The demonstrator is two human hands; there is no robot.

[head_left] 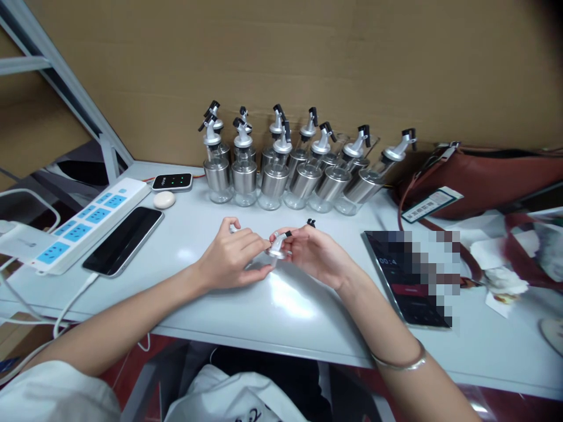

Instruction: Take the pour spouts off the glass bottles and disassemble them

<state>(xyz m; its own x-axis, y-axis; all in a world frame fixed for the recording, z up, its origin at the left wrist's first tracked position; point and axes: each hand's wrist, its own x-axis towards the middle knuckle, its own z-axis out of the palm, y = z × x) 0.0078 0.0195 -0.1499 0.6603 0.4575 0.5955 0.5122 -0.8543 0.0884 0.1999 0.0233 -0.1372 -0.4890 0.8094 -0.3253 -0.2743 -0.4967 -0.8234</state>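
A silver pour spout [277,246] with a black tip is held between my two hands, just above the table. My left hand [237,256] pinches its base from the left with thumb and forefinger. From the right, the curled fingers of my right hand [320,256] grip the same spout, partly hiding it. Just behind the right hand shows a small black piece [311,223], too small to name. Beyond both hands stand several glass oil bottles [275,184] with steel sleeves, fitted with similar spouts; the rightmost ones look tilted.
On the left are a power strip [83,225], a phone [124,241], a small display device [172,181] and a round white case [164,200]. At the right lie a larger phone [387,281], a brown bag [488,181] and crumpled paper [505,280]. Cardboard [281,53] rises behind.
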